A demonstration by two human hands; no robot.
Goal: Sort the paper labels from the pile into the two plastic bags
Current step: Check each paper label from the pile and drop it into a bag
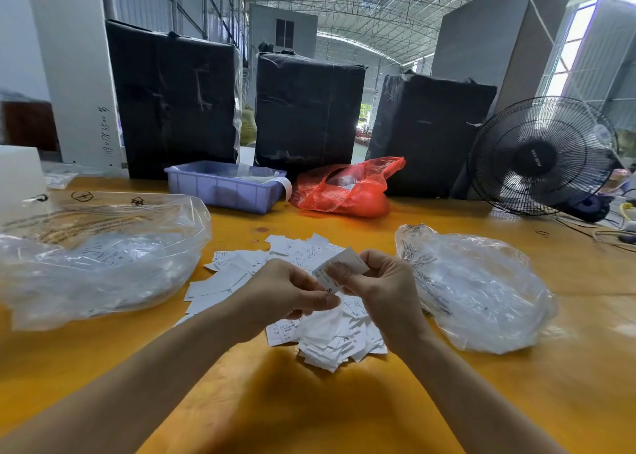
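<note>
Hands: left hand [289,292] and right hand [382,281] together over the pile [309,316], both pinching one label [339,267]
Pile: mid-counter [309,419], between left bag [103,257] and right bag [478,292]
Tip: read the print first, peel off singly, then drop deep into the matching bag

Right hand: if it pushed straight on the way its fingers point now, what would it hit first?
The right hand points leftward, pinching a label. It would likely first meet the left hand, which looks almost touching; depth is unclear.
</note>
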